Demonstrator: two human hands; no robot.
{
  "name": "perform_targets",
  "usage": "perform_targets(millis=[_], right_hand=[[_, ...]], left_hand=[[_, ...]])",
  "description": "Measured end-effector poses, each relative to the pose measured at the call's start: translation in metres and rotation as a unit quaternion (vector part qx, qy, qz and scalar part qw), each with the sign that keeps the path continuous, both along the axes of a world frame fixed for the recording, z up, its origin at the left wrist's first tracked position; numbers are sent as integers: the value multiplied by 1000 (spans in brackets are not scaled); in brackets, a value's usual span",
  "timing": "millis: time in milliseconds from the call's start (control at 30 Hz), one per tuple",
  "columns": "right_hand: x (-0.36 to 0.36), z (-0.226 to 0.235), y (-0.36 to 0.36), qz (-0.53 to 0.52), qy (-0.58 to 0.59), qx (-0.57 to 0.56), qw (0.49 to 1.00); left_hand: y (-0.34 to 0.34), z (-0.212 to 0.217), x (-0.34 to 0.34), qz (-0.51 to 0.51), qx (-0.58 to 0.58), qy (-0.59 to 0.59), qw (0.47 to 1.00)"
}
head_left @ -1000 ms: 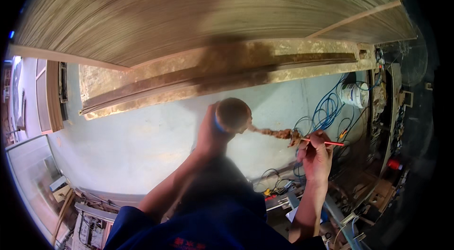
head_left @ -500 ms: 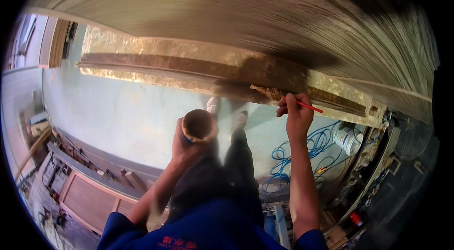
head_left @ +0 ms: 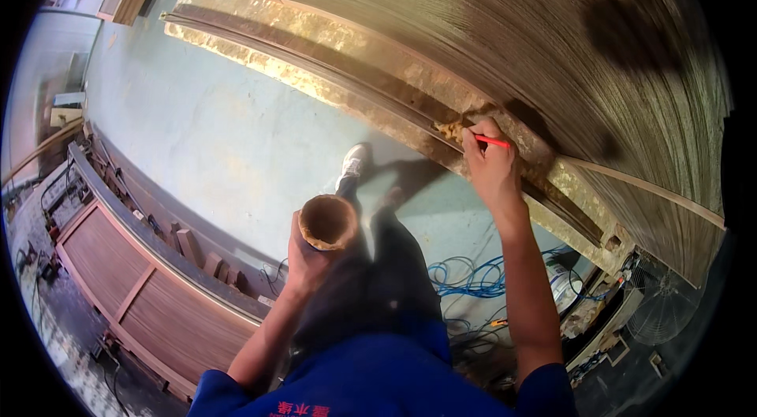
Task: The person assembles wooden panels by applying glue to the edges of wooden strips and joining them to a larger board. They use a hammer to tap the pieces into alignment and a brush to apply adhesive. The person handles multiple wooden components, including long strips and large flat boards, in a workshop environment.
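My left hand (head_left: 304,261) is wrapped round a cup (head_left: 328,221), its rim crusted with tan paste and its inside dark. Between the fingers of my right hand (head_left: 492,166) is a slim red-handled tool (head_left: 494,140). Clumpy yellow-brown paste (head_left: 449,130) covers its working end, so whether that is a brush cannot be made out. This end is at a long, narrow brown wooden strip (head_left: 315,74), apparently touching it. The strip lies along a paste-stained pale board (head_left: 260,61).
A large wood-grain panel (head_left: 473,23) spans the far side. Blue hose (head_left: 473,283) coils on the floor at right, near a white bucket (head_left: 563,291) and a fan guard (head_left: 662,307). Framed wooden panels (head_left: 118,275) lie at lower left, beside small wood blocks (head_left: 188,247).
My view has turned, so the board and strip slant more steeply. My right hand has brought the pasted tool end to the strip farther up the picture. The cup stays in my left hand.
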State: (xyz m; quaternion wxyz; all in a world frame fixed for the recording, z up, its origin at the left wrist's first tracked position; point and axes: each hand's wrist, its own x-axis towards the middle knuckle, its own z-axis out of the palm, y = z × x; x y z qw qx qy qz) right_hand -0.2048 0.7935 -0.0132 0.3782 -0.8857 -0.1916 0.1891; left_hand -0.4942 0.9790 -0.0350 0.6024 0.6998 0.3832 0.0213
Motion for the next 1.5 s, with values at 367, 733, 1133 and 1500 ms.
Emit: perform_targets(millis=[367, 733, 1133, 1500], right_hand=[[-77, -19, -32, 45, -136, 132, 981], [-97, -12, -27, 73, -175, 69, 979], [-83, -7, -20, 67, -150, 60, 985], [-122, 130, -105, -136, 66, 202, 968]], left_hand=[[-32, 14, 4, -8, 17, 18, 1000], [-13, 14, 26, -43, 1, 8, 999], [16, 15, 47, -76, 6, 32, 997], [-33, 9, 76, -201, 53, -20, 978]])
